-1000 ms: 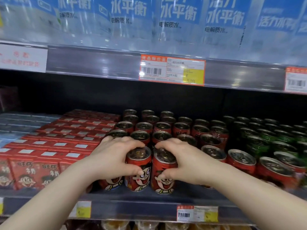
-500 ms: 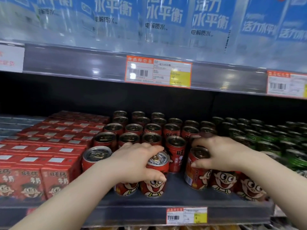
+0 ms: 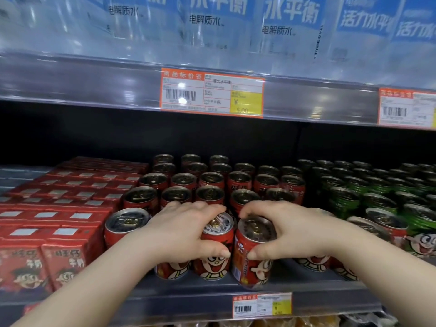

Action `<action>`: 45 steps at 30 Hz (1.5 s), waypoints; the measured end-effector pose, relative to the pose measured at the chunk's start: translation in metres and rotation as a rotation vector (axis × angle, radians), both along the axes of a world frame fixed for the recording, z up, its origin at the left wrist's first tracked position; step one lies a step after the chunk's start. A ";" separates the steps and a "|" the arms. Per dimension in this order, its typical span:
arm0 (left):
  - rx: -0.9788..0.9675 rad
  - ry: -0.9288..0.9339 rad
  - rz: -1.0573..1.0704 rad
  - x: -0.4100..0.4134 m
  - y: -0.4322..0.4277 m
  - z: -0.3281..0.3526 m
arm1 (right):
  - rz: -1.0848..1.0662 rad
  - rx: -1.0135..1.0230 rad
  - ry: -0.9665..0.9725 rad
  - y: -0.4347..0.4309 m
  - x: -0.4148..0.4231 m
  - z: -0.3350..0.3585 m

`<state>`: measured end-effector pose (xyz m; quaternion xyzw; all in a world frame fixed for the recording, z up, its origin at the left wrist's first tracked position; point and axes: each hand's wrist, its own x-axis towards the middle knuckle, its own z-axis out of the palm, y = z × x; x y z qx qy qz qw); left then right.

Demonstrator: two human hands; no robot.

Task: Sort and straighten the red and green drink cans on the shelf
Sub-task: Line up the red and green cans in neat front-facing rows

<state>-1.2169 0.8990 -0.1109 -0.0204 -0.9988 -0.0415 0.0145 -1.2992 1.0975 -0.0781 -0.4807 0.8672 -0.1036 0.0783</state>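
Shelf front (image 3: 188,303): left hand (image 3: 186,230) grips red can (image 3: 213,267), right hand (image 3: 290,230) grips adjacent can (image 3: 250,272)

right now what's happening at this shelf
A person is tidying drink cans at the front of a shop shelf. The left hand grips one red can from above, and the right hand grips the neighbouring red can the same way. Both stand upright, side by side near the shelf's edge. Rows of other red cans stand behind, green cans to the right, red cartons to the left.
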 end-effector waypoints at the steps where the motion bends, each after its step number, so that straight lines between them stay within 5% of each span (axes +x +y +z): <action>1: 0.005 -0.004 0.004 0.000 0.000 0.001 | -0.004 0.013 -0.012 0.000 -0.003 0.003; 6: 0.175 0.018 0.067 0.001 0.001 0.010 | -0.152 -0.138 0.078 -0.012 -0.043 0.018; 10: 0.106 0.127 0.088 -0.010 0.001 0.016 | -0.146 0.073 0.153 -0.036 -0.059 0.001; 14: 0.192 -0.006 0.111 -0.022 0.000 0.017 | -0.163 0.054 0.214 -0.047 -0.065 -0.007; 19: 0.102 -0.125 0.093 -0.025 0.003 0.014 | -0.225 -0.025 0.070 -0.019 -0.081 0.013; 25: 0.069 -0.128 0.105 -0.030 0.003 0.012 | -0.355 0.146 0.045 0.005 -0.091 0.007; 30: 0.249 -0.021 0.089 -0.026 0.008 0.015 | -0.377 0.065 0.046 0.024 -0.077 0.020; 32: 0.305 0.057 0.029 -0.023 0.019 0.019 | -0.408 0.160 0.102 0.037 -0.066 0.031; 36: 0.088 0.023 -0.044 -0.026 0.040 0.018 | -0.464 0.479 0.150 0.053 -0.041 0.035; 45: 0.148 0.014 -0.052 -0.034 0.037 0.011 | -0.185 0.099 -0.027 0.054 -0.034 0.011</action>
